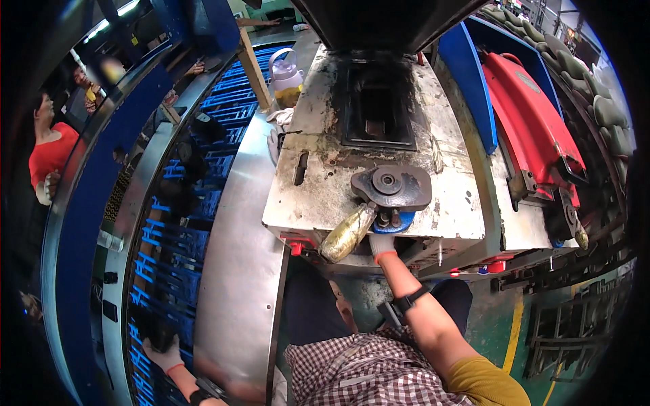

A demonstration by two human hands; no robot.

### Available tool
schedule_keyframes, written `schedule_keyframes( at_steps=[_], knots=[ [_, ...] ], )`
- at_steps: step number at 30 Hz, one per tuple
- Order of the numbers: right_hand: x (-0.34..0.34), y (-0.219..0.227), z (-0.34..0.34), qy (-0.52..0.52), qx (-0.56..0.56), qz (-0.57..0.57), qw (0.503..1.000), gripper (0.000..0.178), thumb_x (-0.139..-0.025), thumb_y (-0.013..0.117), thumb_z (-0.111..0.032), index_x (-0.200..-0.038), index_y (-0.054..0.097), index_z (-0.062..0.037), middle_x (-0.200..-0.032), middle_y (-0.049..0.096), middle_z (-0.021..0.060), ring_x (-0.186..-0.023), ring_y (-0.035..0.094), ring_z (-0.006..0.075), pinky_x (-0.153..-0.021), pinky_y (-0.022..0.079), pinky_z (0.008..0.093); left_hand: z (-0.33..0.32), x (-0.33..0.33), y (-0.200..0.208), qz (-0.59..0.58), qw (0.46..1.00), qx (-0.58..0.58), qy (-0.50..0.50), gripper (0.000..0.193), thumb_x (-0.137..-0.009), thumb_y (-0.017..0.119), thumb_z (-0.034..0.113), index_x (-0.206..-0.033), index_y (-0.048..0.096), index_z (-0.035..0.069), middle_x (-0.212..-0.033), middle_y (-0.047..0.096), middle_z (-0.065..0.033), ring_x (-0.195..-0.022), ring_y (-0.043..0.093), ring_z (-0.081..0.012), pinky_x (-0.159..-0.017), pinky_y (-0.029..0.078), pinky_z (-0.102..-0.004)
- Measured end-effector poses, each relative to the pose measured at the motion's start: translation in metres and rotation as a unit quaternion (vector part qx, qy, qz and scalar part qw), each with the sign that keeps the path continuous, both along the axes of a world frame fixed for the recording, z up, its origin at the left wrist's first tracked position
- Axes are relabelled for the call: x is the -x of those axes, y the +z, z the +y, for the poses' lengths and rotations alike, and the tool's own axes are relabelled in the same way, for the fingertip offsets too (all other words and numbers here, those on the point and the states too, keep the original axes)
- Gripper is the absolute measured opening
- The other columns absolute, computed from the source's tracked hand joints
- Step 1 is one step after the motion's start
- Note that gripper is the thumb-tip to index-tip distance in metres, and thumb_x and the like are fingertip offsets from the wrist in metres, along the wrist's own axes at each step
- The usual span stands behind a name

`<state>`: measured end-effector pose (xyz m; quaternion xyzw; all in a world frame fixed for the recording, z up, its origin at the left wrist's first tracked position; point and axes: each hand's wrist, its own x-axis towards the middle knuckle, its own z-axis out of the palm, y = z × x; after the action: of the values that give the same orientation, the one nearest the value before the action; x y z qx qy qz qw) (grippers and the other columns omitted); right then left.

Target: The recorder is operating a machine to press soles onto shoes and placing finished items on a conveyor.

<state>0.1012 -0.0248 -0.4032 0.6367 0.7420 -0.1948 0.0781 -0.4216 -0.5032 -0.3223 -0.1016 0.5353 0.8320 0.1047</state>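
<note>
My left hand, in a pale knitted glove with an orange cuff (164,356), reaches down on my left to a dark, dull-surfaced piece (162,334) among the bright blue bars of a long slatted rack (154,237). My thumb and fingers are spread to either side of it; I cannot tell whether they grip it. My right hand, gloved the same way (383,246), is at the front edge of a scuffed, off-white metal machine table (305,199). My fingers are hidden beneath a smooth blue part (402,222), so I cannot tell if they are curled or straight. Just above sits a thick, rounded dark metal plate with a ringed hub (387,180), and beside it slants a bulging handle in crinkled, yellowish wrapping (347,234). Behind lies a grimy, black-rimmed rectangular opening (376,114). A smooth, brushed steel sheet (233,271) stretches between the rack and the table.
</note>
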Motion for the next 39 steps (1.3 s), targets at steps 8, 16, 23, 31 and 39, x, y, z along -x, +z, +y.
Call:
schedule_keyframes(
  at_steps=[8,16,23,31,39],
  knots=[
    [0.018,-0.045,0.05,-0.1,-0.061,-0.051,0.992,0.049,-0.106,0.052,-0.026,-0.15,0.05,-0.0031,-0.153,0.052,0.0174,-0.141,0.049,0.03,-0.117,0.036,0.0408,0.094,-0.145,0.082,-0.137,0.936,-0.171,-0.277,0.068,-0.076,0.055,0.026,-0.141,0.056,0.008,-0.134,0.062,-0.0202,-0.124,0.061,-0.0382,-0.108,0.049,-0.0547],
    [0.015,-0.058,0.05,-0.098,-0.074,-0.063,0.99,0.05,-0.106,0.052,-0.028,-0.15,0.05,-0.0039,-0.155,0.05,0.0166,-0.141,0.048,0.0297,-0.117,0.037,0.0405,0.123,-0.182,0.077,-0.174,0.885,-0.177,-0.393,0.087,-0.07,0.057,0.027,-0.151,0.044,-0.003,-0.145,0.056,-0.0261,-0.129,0.056,-0.0467,-0.114,0.044,-0.0594],
    [0.021,-0.052,0.044,-0.072,-0.08,-0.055,0.993,0.051,-0.107,0.051,-0.03,-0.151,0.049,-0.0045,-0.157,0.049,0.0159,-0.142,0.047,0.0296,-0.117,0.037,0.0402,0.112,-0.181,0.056,-0.114,0.922,-0.129,-0.347,0.074,-0.071,0.057,0.025,-0.138,0.056,-0.005,-0.131,0.065,-0.0252,-0.119,0.063,-0.0443,-0.111,0.048,-0.0562],
    [0.03,0.004,-0.029,0.044,-0.02,0.145,0.988,0.052,-0.107,0.05,-0.032,-0.152,0.049,-0.0053,-0.159,0.047,0.0151,-0.143,0.046,0.0294,-0.116,0.038,0.0399,0.152,-0.198,0.099,-0.104,0.87,-0.205,-0.436,0.071,-0.068,0.054,0.011,-0.137,0.058,-0.005,-0.129,0.069,-0.0203,-0.116,0.068,-0.0382,-0.108,0.053,-0.05],
    [-0.04,0.307,-0.142,0.155,0.298,0.7,0.631,0.075,-0.105,0.058,-0.021,-0.165,0.017,-0.0038,-0.156,0.045,0.0201,-0.138,0.052,0.0252,-0.109,0.047,0.0403,0.254,-0.281,0.206,-0.115,0.793,-0.275,-0.531,0.078,-0.073,0.059,0.018,-0.147,0.049,-0.003,-0.139,0.062,-0.024,-0.124,0.063,-0.0419,-0.113,0.049,-0.054]
  ],
)
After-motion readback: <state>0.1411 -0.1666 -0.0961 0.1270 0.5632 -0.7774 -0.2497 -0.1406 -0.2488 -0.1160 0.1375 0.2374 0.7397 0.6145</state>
